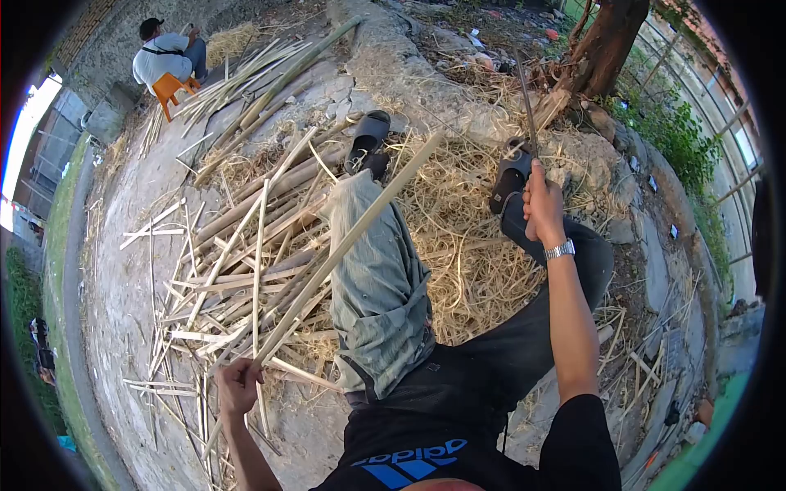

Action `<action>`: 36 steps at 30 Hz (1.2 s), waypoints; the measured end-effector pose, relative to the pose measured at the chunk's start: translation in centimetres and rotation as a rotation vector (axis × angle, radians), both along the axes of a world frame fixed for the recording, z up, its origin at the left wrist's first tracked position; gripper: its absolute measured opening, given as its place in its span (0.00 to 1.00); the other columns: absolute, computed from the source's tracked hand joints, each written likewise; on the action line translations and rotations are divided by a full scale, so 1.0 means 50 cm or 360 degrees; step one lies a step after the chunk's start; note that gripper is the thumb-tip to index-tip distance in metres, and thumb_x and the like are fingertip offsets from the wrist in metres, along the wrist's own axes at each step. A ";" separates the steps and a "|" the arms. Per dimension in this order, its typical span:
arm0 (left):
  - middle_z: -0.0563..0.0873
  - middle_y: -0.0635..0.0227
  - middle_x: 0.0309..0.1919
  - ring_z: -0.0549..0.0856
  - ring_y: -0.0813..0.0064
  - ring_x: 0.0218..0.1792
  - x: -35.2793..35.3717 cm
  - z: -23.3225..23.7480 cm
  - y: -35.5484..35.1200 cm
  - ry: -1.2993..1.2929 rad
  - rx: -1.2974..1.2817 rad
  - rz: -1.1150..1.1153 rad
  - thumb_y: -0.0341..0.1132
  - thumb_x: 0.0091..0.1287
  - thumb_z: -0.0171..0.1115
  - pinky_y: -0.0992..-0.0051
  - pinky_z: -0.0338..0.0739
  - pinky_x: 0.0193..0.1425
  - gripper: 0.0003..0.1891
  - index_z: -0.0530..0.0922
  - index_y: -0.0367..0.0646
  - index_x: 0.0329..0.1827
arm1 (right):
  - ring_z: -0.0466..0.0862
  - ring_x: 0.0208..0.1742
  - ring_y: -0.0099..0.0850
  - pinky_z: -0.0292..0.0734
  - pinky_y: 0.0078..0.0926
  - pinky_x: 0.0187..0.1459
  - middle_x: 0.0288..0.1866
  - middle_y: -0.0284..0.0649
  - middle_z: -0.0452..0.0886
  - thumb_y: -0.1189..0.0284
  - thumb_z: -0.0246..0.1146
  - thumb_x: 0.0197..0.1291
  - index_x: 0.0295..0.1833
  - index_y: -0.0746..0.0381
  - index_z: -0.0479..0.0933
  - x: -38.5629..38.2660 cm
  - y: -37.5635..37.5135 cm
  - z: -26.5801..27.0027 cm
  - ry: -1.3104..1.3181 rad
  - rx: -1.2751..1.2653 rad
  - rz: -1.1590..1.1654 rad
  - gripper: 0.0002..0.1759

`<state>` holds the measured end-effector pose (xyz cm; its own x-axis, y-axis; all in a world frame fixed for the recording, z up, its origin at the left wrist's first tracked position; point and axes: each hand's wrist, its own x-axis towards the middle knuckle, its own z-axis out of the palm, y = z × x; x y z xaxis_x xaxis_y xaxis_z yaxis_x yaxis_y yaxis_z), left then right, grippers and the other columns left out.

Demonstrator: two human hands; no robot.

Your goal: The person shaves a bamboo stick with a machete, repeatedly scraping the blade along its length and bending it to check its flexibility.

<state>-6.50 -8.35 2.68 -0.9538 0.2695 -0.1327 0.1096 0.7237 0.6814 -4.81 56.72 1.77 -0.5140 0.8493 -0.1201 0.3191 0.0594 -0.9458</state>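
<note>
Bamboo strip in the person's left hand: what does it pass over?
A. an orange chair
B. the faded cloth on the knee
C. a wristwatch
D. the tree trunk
B: the bamboo strip, gripped at its near end by the left hand, slants across the cloth covering the knee, while the right hand holds a thin blade upright, apart from it.

An open yard in clear daylight. The concrete floor [123, 270] is pale and cracked, littered with split cane [237, 254] and a bed of straw-like shavings [463, 245]. A rough raised kerb [393, 57] crosses the far side towards a tree trunk [606, 45], with weeds [675, 131] and a wire fence [712, 90] at the right edge. At the far left corner a stone wall [110, 37] rises behind a person [164, 57] seated on an orange chair [169, 86]. Grass [56, 245] borders the left edge.
</note>
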 end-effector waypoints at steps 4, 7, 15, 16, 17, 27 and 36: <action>0.85 0.71 0.18 0.78 0.85 0.18 -0.050 0.026 0.099 0.0136 0.0078 -0.0134 0.29 0.74 0.62 0.78 0.70 0.24 0.10 0.86 0.35 0.34 | 0.70 0.15 0.16 0.64 0.20 0.16 0.18 0.28 0.72 0.42 0.65 0.71 0.25 0.59 0.72 0.024 -0.085 0.085 0.0315 0.0053 0.0330 0.33; 0.85 0.70 0.18 0.79 0.85 0.18 -0.096 0.009 0.140 0.0185 0.0273 -0.0203 0.28 0.73 0.62 0.78 0.70 0.24 0.09 0.85 0.35 0.34 | 0.69 0.15 0.15 0.63 0.20 0.17 0.19 0.28 0.73 0.48 0.71 0.68 0.24 0.59 0.71 0.011 -0.082 0.108 0.0392 0.0279 0.0400 0.30; 0.87 0.63 0.20 0.83 0.74 0.17 -0.252 0.183 0.402 0.0953 0.0075 -0.0615 0.30 0.72 0.67 0.72 0.74 0.22 0.07 0.87 0.35 0.38 | 0.71 0.15 0.18 0.71 0.25 0.17 0.23 0.30 0.76 0.70 0.79 0.62 0.25 0.57 0.67 -0.116 -0.030 0.255 0.1270 0.0013 0.0128 0.25; 0.84 0.62 0.18 0.82 0.71 0.15 -0.278 0.195 0.445 0.1099 0.0168 -0.0585 0.32 0.71 0.69 0.70 0.73 0.22 0.08 0.86 0.37 0.35 | 0.71 0.16 0.19 0.72 0.25 0.18 0.23 0.30 0.75 0.73 0.77 0.63 0.28 0.56 0.69 -0.129 -0.022 0.280 0.1350 0.0028 0.0040 0.21; 0.84 0.60 0.19 0.82 0.69 0.17 -0.319 0.196 0.475 0.1176 0.0192 -0.0581 0.34 0.71 0.70 0.68 0.74 0.23 0.09 0.85 0.39 0.34 | 0.71 0.16 0.19 0.72 0.25 0.18 0.23 0.30 0.75 0.73 0.77 0.63 0.28 0.56 0.69 -0.142 -0.003 0.304 0.1365 0.0027 0.0072 0.21; 0.88 0.64 0.28 0.84 0.63 0.24 -0.492 0.297 0.812 0.1812 0.0479 -0.0453 0.35 0.68 0.71 0.63 0.74 0.32 0.04 0.87 0.45 0.37 | 0.71 0.19 0.19 0.76 0.27 0.26 0.39 0.43 0.90 0.71 0.74 0.66 0.30 0.60 0.75 -0.163 0.143 0.319 0.1735 0.0186 -0.0236 0.16; 0.91 0.65 0.36 0.87 0.64 0.34 -0.547 0.185 0.934 0.1920 0.0611 -0.0797 0.23 0.65 0.70 0.66 0.76 0.44 0.13 0.90 0.46 0.51 | 0.69 0.16 0.17 0.73 0.23 0.21 0.35 0.38 0.88 0.68 0.76 0.65 0.32 0.62 0.81 -0.196 0.150 0.266 0.1562 0.0243 -0.0081 0.13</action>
